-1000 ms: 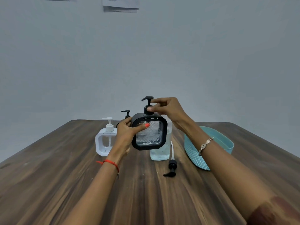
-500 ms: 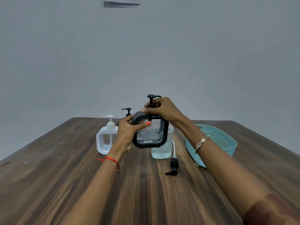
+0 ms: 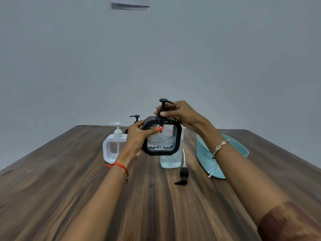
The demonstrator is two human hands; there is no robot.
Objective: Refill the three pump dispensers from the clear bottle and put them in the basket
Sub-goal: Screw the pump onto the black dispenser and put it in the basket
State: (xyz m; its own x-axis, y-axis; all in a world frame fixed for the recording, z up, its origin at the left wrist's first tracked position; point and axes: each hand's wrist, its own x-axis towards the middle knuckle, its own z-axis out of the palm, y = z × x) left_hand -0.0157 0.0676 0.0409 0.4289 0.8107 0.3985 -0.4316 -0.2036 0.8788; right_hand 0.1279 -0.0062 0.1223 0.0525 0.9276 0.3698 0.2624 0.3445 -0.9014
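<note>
A black square pump dispenser [image 3: 162, 140] with a clear patterned window is held above the table. My left hand [image 3: 139, 136] grips its left side, thumb across the front. My right hand [image 3: 180, 114] pinches the collar of its black pump head [image 3: 164, 101]. A white square dispenser [image 3: 113, 147] stands on the table to the left. Only the pump top of a second black dispenser [image 3: 135, 117] shows behind my left hand. The clear bottle [image 3: 171, 160] stands behind the held dispenser, uncapped. Its black pump [image 3: 182, 176] with a white tube lies beside it.
A turquoise basket [image 3: 206, 159] stands on the wooden table [image 3: 69, 188] at the right, partly behind my right forearm. A grey wall lies beyond the table's far edge, with a paper sheet [image 3: 130, 3] high on it.
My right hand has shifted round the pump collar, fingers wrapping further, and the pump nozzle has turned from left to right. The held dispenser stays about where it was.
</note>
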